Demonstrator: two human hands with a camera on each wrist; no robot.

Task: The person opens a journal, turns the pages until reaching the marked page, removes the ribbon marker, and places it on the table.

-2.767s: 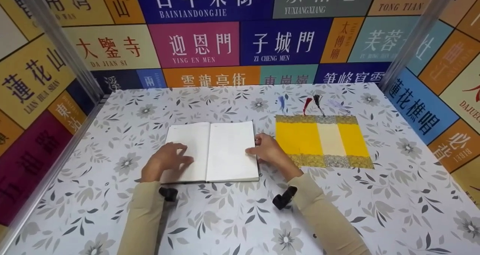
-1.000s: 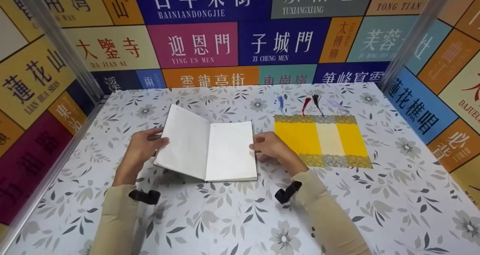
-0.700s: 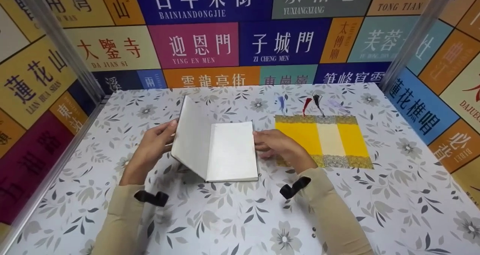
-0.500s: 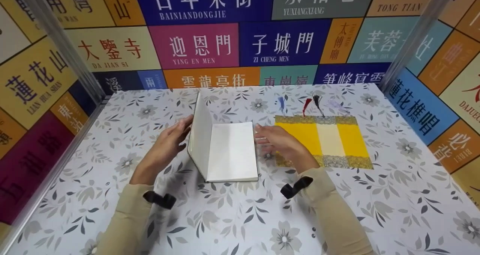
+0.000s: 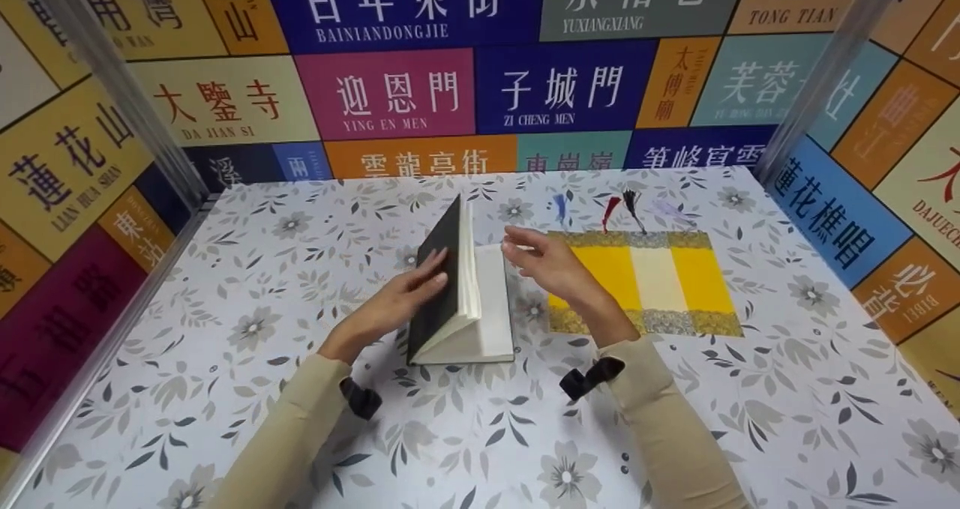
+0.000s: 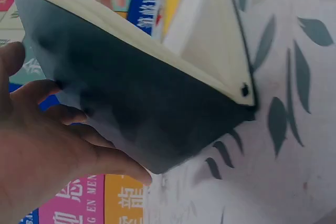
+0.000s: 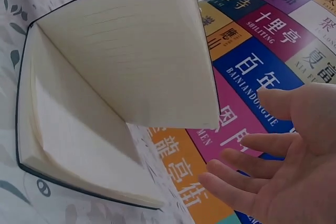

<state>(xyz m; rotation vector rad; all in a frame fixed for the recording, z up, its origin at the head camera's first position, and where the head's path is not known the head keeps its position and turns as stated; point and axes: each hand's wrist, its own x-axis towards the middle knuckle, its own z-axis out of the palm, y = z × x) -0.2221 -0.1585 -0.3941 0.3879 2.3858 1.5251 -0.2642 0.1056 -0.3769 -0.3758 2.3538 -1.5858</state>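
Note:
A dark-covered notebook (image 5: 439,291) stands half folded on the table, its front cover and a block of pages tilted up over the right-hand pages. My left hand (image 5: 394,306) presses its fingers against the outside of the dark cover; the left wrist view shows the fingers (image 6: 68,114) spread along the cover (image 6: 115,77). My right hand (image 5: 551,265) hovers just beyond the notebook's right edge, holding nothing. In the right wrist view its fingers (image 7: 252,163) are spread and apart from the lined pages (image 7: 131,51).
To the right lies a yellow and cream sheet (image 5: 611,276) with gold and silver lace bands. Behind its top edge lie several tassels, among them a red one (image 5: 611,213) and a black one (image 5: 630,202). Printed sign panels (image 5: 397,93) wall the table's back and sides.
The notebook's left half has swung up from lying flat and over to the right, pushed by my left hand. My right hand has left the right edge and lifted slightly.

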